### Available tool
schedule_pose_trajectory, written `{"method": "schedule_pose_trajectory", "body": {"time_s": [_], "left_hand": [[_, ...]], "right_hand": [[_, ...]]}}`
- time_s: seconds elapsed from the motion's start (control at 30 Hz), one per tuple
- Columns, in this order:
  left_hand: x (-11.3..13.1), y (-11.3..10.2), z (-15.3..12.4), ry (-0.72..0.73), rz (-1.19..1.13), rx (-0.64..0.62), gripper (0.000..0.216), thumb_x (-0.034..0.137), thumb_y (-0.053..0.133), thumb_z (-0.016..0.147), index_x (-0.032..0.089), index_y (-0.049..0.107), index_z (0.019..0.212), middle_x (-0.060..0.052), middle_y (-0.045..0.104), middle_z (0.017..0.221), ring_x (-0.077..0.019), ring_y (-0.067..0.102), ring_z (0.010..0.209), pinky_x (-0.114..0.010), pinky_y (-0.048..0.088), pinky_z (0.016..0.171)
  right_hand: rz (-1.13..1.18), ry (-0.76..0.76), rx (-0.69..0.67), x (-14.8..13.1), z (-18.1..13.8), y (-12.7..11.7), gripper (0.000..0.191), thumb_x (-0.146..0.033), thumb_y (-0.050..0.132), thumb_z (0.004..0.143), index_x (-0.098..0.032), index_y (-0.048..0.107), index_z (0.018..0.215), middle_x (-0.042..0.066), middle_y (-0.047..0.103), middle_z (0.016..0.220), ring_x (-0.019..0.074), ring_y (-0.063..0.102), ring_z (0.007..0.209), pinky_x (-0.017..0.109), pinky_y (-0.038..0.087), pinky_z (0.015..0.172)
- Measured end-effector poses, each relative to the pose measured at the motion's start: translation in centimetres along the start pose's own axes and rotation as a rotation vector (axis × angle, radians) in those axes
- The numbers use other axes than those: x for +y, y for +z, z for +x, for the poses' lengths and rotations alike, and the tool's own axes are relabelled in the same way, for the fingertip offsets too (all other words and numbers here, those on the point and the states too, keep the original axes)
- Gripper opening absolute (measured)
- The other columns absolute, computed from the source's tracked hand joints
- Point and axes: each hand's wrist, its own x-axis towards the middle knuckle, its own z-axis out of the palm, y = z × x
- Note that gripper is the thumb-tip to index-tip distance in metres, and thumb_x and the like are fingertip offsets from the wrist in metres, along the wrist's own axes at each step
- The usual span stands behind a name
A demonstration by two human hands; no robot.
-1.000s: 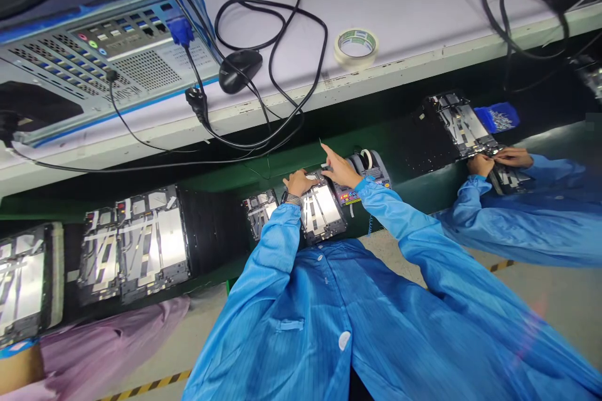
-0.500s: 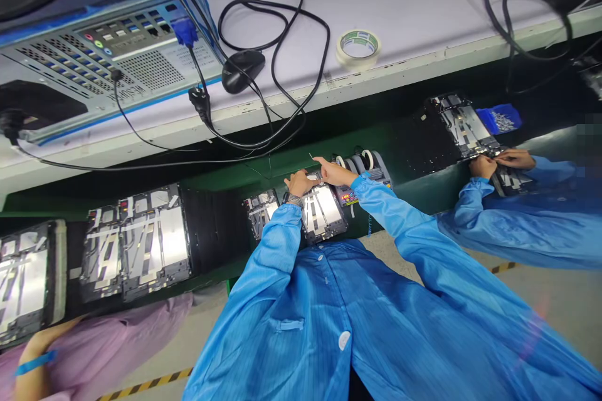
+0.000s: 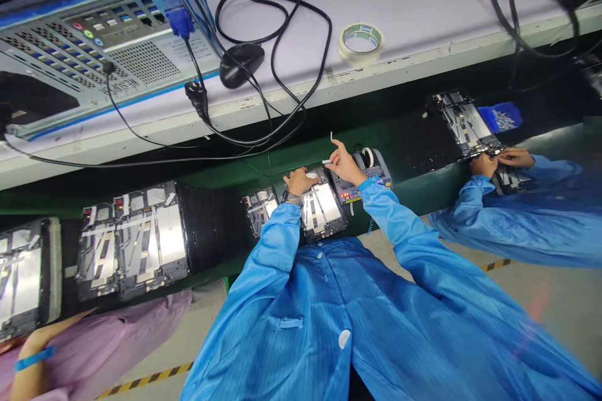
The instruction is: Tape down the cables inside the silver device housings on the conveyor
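Left hand: grip spread flat on far edge of tablet | right hand: grip pinching tape strip, 1 o'clock of tablet | tape dispenser at tablet's 2 o'clock

Blue coat, green belt, seemingly white strip

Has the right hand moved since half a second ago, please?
Yes: the right hand, pinching a tape strip, shifted right from the tablet toward the tape dispenser.

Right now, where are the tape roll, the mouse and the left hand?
tape roll [image 3: 360,57]: head view, its front wall.
mouse [image 3: 241,64]: head view, its back.
left hand [image 3: 298,180]: head view, its back.
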Motion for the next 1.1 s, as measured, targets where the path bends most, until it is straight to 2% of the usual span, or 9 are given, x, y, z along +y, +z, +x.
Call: {"method": "schedule_pose_trajectory", "body": {"time_s": [0.07, 0.2, 0.37, 0.47, 0.6, 0.73, 1.0, 1.1], "left_hand": [[-0.1, 0.1, 0.0, 0.01, -0.002, 0.01, 0.071, 0.07, 0.074, 0.076, 0.028, 0.066, 0.133, -0.012, 0.069, 0.139, -0.0384, 0.051, 0.14, -0.055, 0.029, 0.117], [-0.1, 0.4, -0.1, 0.021, 0.007, 0.03, 0.071, 0.071, 0.071, 0.078, 0.026, 0.066, 0.133, -0.013, 0.069, 0.139, -0.0385, 0.051, 0.14, -0.056, 0.029, 0.117], [-0.1, 0.6, -0.3, 0.021, 0.016, 0.055, 0.067, 0.069, 0.072, 0.079, 0.027, 0.066, 0.131, -0.012, 0.069, 0.139, -0.0379, 0.052, 0.139, -0.054, 0.029, 0.116], [0.0, 0.7, -0.7, 0.04, 0.009, 0.093, 0.064, 0.067, 0.07, 0.082, 0.027, 0.066, 0.132, -0.012, 0.069, 0.138, -0.0372, 0.054, 0.136, -0.054, 0.03, 0.115], [0.2, 0.9, -1.6, 0.07, 0.006, 0.145, 0.056, 0.063, 0.066, 0.088, 0.027, 0.066, 0.131, -0.012, 0.069, 0.138, -0.0363, 0.054, 0.135, -0.054, 0.028, 0.116], [0.2, 0.9, -2.5, 0.108, 0.002, 0.192, 0.052, 0.06, 0.062, 0.092, 0.028, 0.065, 0.133, -0.011, 0.067, 0.141, -0.0357, 0.052, 0.137, -0.054, 0.024, 0.12], [0.6, 0.2, -3.2, 0.098, 0.024, 0.151, 0.054, 0.062, 0.057, 0.094, 0.031, 0.062, 0.138, -0.008, 0.063, 0.147, -0.0342, 0.048, 0.141, -0.052, 0.019, 0.124], [0.7, 0.2, -3.3, 0.101, 0.021, 0.155, 0.054, 0.06, 0.058, 0.094, 0.03, 0.062, 0.139, -0.009, 0.063, 0.147, -0.0348, 0.048, 0.141, -0.054, 0.019, 0.124]], "right_hand": [[-0.063, -0.023, 0.024, 0.2, -0.7, 0.7, 0.1, -0.018, 0.069, 0.084, -0.028, 0.014, 0.167, 0.003, 0.061, 0.107, 0.017, 0.059, 0.08, 0.034, 0.054, 0.083], [-0.203, -0.082, -0.063, 0.3, -2.0, 1.7, 0.106, -0.021, 0.068, 0.087, -0.031, 0.001, 0.169, 0.009, 0.058, 0.124, 0.0237, 0.062, 0.095, 0.043, 0.056, 0.09], [-0.375, -0.17, -0.137, -0.6, -2.1, 1.0, 0.103, -0.025, 0.066, 0.094, -0.03, -0.005, 0.169, 0.015, 0.056, 0.133, 0.0352, 0.06, 0.117, 0.054, 0.052, 0.1], [-0.473, -0.2, -0.165, -1.3, -1.8, 0.6, 0.105, -0.027, 0.067, 0.095, -0.029, -0.007, 0.169, 0.018, 0.056, 0.135, 0.0387, 0.058, 0.122, 0.057, 0.05, 0.102], [-0.566, -0.244, -0.187, -1.8, -1.5, 0.2, 0.106, -0.031, 0.069, 0.096, -0.025, -0.007, 0.169, 0.019, 0.056, 0.133, 0.0395, 0.058, 0.122, 0.058, 0.05, 0.102], [-0.612, -0.288, -0.216, -2.1, -1.0, -0.2, 0.105, -0.031, 0.071, 0.094, -0.028, -0.003, 0.17, 0.018, 0.056, 0.132, 0.0396, 0.058, 0.122, 0.058, 0.048, 0.104], [-0.579, -0.301, -0.247, -2.6, -0.5, -0.2, 0.107, -0.031, 0.077, 0.09, -0.029, 0.005, 0.17, 0.017, 0.057, 0.133, 0.039, 0.06, 0.12, 0.057, 0.045, 0.109], [-0.543, -0.282, -0.232, -2.5, -0.4, -0.3, 0.106, -0.027, 0.077, 0.089, -0.029, 0.008, 0.17, 0.016, 0.058, 0.132, 0.0373, 0.06, 0.118, 0.054, 0.047, 0.105]]}}
